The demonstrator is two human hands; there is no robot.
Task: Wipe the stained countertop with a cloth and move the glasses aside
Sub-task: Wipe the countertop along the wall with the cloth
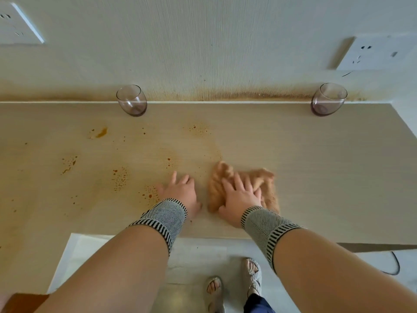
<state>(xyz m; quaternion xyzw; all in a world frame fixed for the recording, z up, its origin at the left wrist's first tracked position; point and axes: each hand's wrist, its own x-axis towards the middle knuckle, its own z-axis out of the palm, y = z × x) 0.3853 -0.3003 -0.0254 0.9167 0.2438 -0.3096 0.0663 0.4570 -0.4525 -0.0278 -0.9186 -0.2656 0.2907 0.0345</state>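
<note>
While the right hand (242, 195) presses flat on the orange cloth (228, 175), open left hand (182, 193) empty beside it, wide strokes could knock the stemless glass (132, 100) beyond.

The right hand (242, 195) presses flat on a tan cloth (241, 186) on the stained countertop (316, 166); the left hand (182, 193) rests flat beside it. Two glasses (132, 100) (328, 99) stand well apart against the wall (214, 53)
</note>
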